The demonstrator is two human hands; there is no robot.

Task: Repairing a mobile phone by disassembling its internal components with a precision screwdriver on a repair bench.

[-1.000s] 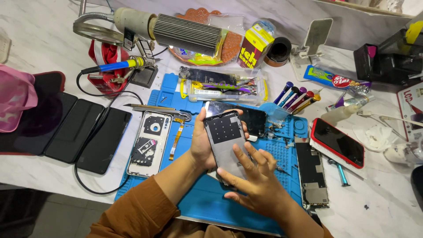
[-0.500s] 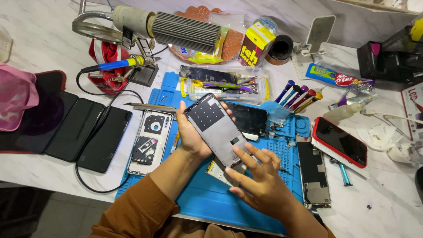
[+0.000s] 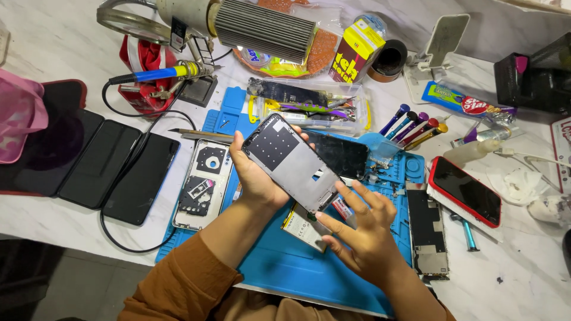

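Opened phone shell [image 3: 202,184] on mat [image 3: 285,279], left of held frame [image 3: 291,161].

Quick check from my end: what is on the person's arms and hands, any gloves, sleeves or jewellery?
Both hands are bare, with no gloves. The left hand shows no ring or watch; the right hand likewise. Rust-brown long fabric sleeves cover the arms, pushed back short of the wrists. No straps or cables run along either arm.

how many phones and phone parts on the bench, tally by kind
Dark phones lying at the left: 3
Red phone: 1
Opened phone shell on the mat: 1
Metal frame in the left hand: 1
Black screen: 1
Circuit board: 1
Total: 8
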